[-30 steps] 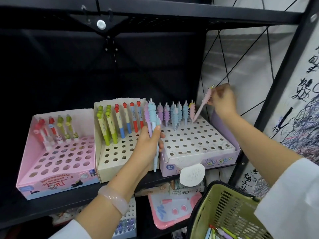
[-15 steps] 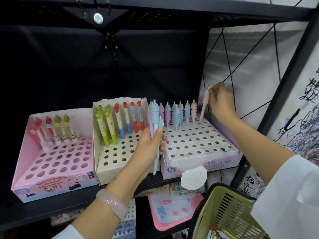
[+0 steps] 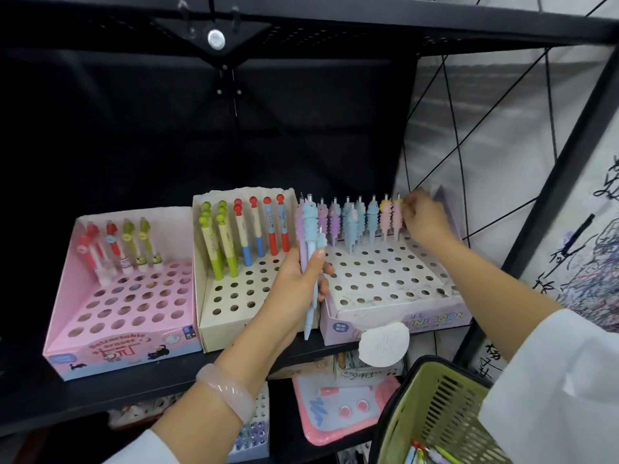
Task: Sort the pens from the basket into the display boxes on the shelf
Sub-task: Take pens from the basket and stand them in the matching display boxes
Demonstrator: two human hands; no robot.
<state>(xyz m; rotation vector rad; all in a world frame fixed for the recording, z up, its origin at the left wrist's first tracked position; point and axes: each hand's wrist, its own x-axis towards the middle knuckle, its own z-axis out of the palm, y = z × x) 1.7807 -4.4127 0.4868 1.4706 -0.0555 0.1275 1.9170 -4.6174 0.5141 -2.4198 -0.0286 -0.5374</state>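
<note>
Three perforated display boxes stand on the black shelf: a pink box [image 3: 134,339], a cream box [image 3: 231,326] and a white unicorn box [image 3: 402,316]. My left hand [image 3: 294,289] grips a small bunch of unicorn pens [image 3: 310,236], blue and purple, upright between the cream and unicorn boxes. My right hand [image 3: 423,219] reaches to the unicorn box's back row and pinches the top of a pink unicorn pen [image 3: 397,216] standing in the far right hole. Several pastel unicorn pens fill that back row.
A green plastic basket [image 3: 432,410] with a few pens inside hangs at the lower right. The lower shelf holds a pink drawing board [image 3: 338,410] and more boxes. A black shelf frame post [image 3: 549,209] and a scribbled paper wall stand on the right.
My right hand has lowered the pink unicorn pen from a tilt into the far right hole of the back row, where it now stands upright. My left hand has stayed put with its bunch.
</note>
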